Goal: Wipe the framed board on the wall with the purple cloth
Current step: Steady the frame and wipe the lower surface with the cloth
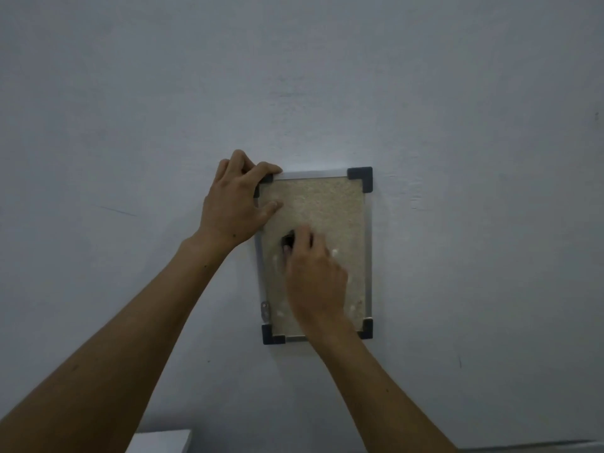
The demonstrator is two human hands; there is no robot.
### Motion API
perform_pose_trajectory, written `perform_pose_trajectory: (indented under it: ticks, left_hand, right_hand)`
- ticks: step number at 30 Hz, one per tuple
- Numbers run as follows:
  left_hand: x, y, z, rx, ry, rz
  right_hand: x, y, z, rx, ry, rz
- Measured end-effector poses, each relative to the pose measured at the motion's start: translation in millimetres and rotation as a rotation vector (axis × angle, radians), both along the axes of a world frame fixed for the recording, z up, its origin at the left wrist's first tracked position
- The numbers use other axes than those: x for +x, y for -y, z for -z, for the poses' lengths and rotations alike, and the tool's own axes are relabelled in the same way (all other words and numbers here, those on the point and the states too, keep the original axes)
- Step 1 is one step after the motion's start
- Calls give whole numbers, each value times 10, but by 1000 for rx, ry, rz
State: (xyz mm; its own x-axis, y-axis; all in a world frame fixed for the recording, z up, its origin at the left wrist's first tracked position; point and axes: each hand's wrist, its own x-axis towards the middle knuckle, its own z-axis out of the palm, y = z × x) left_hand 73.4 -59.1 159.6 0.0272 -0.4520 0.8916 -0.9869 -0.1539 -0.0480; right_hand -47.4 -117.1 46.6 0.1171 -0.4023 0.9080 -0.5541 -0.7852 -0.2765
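A small framed board (330, 204) hangs upright on the wall, with a cork-coloured face, a silver frame and dark plastic corners. My left hand (233, 204) grips its top left corner, fingers curled over the frame's edge and thumb lying on the face. My right hand (315, 273) is blurred and lies over the middle of the board, holding a small dark bunched thing, likely the cloth (288, 240), against the face. Only a dark bit of it shows at the fingertips. Pale smears mark the lower part of the board.
The plain grey-white wall (457, 125) fills the view around the board. A white flat-topped object (160, 441) shows at the bottom edge, left of centre. A small metal bracket (264, 309) sits on the frame's lower left side.
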Motion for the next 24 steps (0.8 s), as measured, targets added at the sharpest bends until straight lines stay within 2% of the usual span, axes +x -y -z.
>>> perform_pose_trajectory:
  ticks: [3,7,9,11,14,16,18,21,22,24]
  left_hand:
    - [-1,-11,-2,6,-1,9]
    - [-19,2,3,10,-20,7]
    - [-8,3,1,7,-26,4]
    - [-2,10,7,4,-27,7]
    - [3,8,9,-5,-32,8]
    - [-7,11,22,-5,-31,8]
    - [-10,17,32,-5,-30,4]
    - [-19,28,39,-17,-42,6]
    - [-24,34,43,-22,-47,-1]
    - [-19,41,47,-24,-54,-15]
  right_hand:
    - [-125,116,-22,9,-13,-28]
    - [-356,340,3,213,299,65]
    - [-290,318,-4,258,353,51]
    - [-151,197,-12,224,304,-4]
    - [53,17,31,30,65,-58]
    - [-2,52,52,-17,-26,-84]
    - [-171,216,51,43,60,-37]
    - [-365,373,81,202,313,68]
    - [-350,352,84,195,304,61]
    - [-207,231,103,67,115,13]
